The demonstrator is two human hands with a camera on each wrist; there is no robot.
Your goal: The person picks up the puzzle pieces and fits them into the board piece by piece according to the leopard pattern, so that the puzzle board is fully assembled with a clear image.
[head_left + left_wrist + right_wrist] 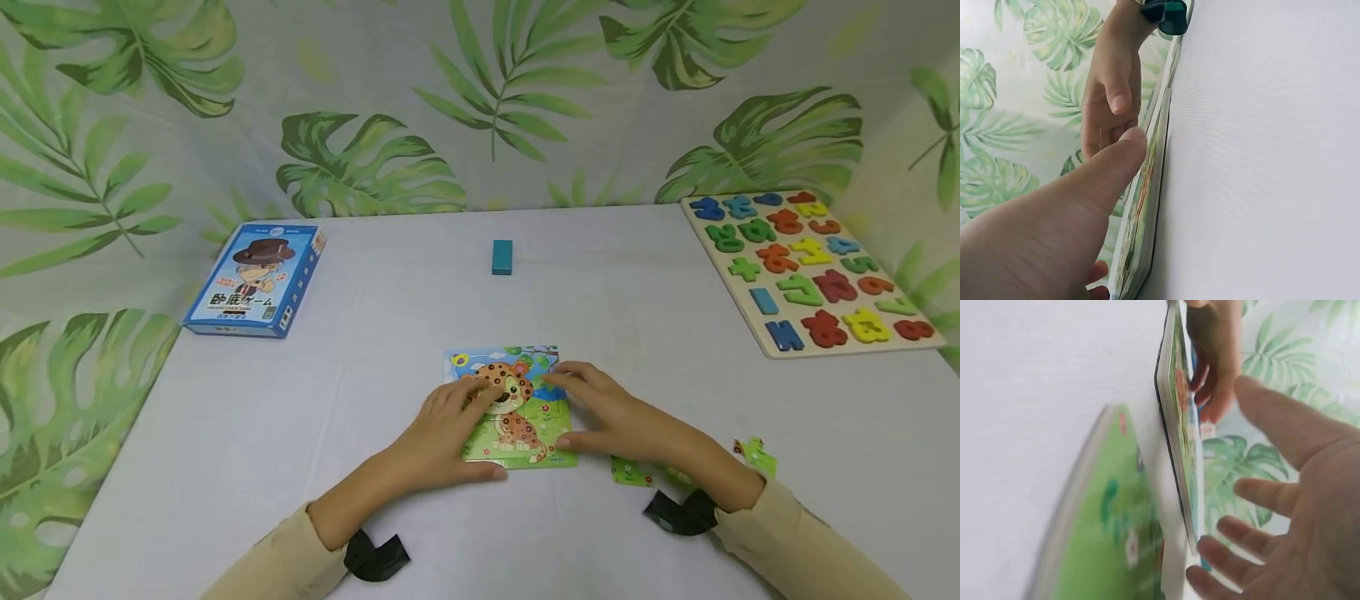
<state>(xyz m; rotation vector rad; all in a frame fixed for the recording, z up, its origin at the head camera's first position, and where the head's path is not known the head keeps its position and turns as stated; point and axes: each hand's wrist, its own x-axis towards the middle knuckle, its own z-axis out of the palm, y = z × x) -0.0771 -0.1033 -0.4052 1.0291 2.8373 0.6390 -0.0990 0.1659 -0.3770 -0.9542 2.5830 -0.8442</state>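
A square jigsaw puzzle [517, 437] with a spotted leopard cub on green grass lies flat on the white table. My left hand [442, 429] rests over its left side, fingers spread across the picture and thumb by the lower edge. At the puzzle's right edge is my right hand [615, 417], thumb and fingers apart. The right wrist view shows that hand [1297, 506] with its fingers loosely extended and nothing held. Loose green puzzle pieces [630, 472] lie partly under my right forearm, and another piece [757, 456] sits beyond it.
A blue card-game box [255, 279] stands at the back left. A teal block [502, 257] lies at the back middle. At the right is a wooden number board [813, 275] with colourful pieces. A leaf-patterned cloth [517, 108] hangs behind the table.
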